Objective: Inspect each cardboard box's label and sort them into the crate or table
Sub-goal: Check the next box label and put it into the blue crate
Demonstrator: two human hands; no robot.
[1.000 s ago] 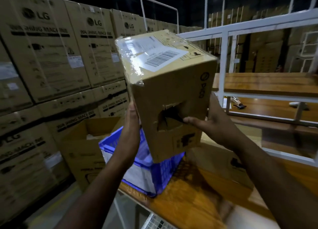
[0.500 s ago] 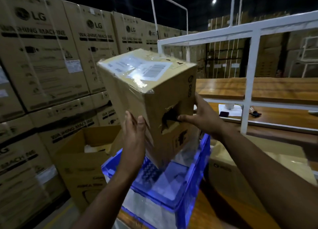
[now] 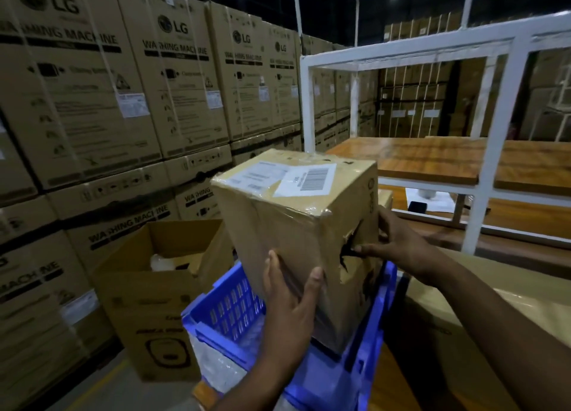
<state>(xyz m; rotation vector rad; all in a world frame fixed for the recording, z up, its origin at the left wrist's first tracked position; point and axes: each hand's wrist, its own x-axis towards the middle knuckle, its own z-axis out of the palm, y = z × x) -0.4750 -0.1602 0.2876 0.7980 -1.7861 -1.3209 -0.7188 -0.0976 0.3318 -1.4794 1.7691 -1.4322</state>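
Cardboard box [image 3: 296, 240] — tall, long axis near upright, tilted slightly with its top leaning away; shipping label [image 3: 304, 177] with barcode on the upper face. Lower end sits inside the blue crate [image 3: 228, 314], apparently near its floor; contact is hidden. Left hand [image 3: 289, 305] grips the near vertical corner low down, thumb on one face and fingers on the other. Right hand [image 3: 398, 246] holds the right side, fingertips at the torn handle hole [image 3: 350, 246]. Both hands equally close; box lies straight ahead and below. Crate walls closely flank the box on the right, with spare room to the left. Open carton [image 3: 160, 290] stands just left of the crate; wooden table [image 3: 432, 160] lies behind and to the right.
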